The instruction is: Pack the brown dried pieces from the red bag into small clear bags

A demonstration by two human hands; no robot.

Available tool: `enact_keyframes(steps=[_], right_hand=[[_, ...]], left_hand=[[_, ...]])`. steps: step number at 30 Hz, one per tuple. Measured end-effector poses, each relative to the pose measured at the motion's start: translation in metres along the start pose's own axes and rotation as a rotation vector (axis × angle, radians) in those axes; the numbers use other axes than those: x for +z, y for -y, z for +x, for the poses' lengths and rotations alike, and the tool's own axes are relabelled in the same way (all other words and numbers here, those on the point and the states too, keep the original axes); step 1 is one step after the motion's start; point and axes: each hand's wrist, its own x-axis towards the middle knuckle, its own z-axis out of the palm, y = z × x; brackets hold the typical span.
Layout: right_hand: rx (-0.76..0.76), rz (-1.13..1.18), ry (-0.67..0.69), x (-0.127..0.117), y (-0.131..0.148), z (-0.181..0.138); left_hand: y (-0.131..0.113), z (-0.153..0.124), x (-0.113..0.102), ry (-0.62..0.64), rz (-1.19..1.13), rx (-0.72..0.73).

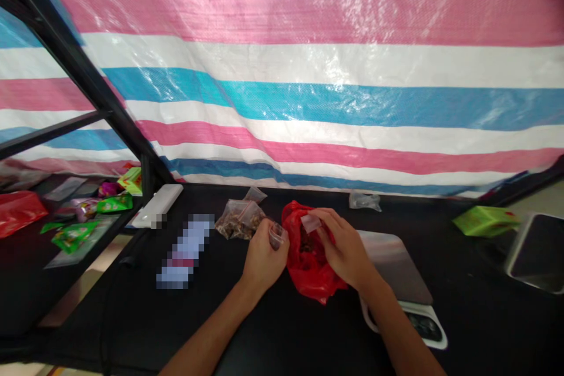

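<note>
A crumpled red plastic bag point(315, 282) stands with its mouth open on the black tabletop, dark bits showing inside. My left hand point(264, 255) is closed at its left edge, with a small clear plastic bag point(277, 236) bunched in the fingers. My right hand point(346, 244) reaches over the right side of the red bag. Its thumb and fingers pinch a small see-through plastic piece point(311, 222) above the bag's mouth; whether this is a bag too I cannot tell. Just beyond my left hand lie clear zip bags point(238, 220) filled with brown pieces.
A phone in a case point(400, 270) lies under my right forearm. To the left are a pixelated item point(185, 252) and a white device point(161, 202). Further back sits a clear plastic bag point(365, 201); a green packet point(484, 220) is at right. Striped sheeting point(308, 100) hangs behind.
</note>
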Motion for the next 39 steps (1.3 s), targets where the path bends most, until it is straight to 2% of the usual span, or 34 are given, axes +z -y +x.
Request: enact_keyframes(steps=[3,7,10,19,25,28,32,36,39], right_hand=[[0.005,-0.018,0.176,-0.005,-0.011,0.001],[0.082,-0.084,0.281,-0.006,-0.022,-0.002],[0.122,-0.066,0.341,-0.006,-0.023,-0.004],[0.147,0.077,0.332,-0.003,-0.005,-0.004],[0.111,0.013,0.299,-0.005,-0.005,-0.004],[0.099,-0.006,0.330,0.000,-0.003,-0.005],[0.088,-0.043,0.362,0.007,0.001,-0.006],[0.166,-0.096,0.336,0.011,0.002,-0.005],[0.250,-0.135,0.298,0.012,0.002,-0.005]], left_hand=[[-0.002,-0.004,0.001,0.069,0.009,-0.025],[0.001,-0.010,0.005,0.228,0.014,-0.031],[0.006,-0.009,0.006,0.244,-0.036,-0.061],[0.008,0.000,0.013,0.188,-0.439,-0.119],[0.017,0.007,0.010,0.073,-0.332,-0.115],[0.022,0.009,0.011,0.072,-0.295,-0.104],[0.024,0.011,0.011,0.083,-0.401,-0.145],[0.021,0.014,0.010,0.092,-0.503,-0.224],[0.020,0.014,0.010,0.145,-0.540,-0.249]])
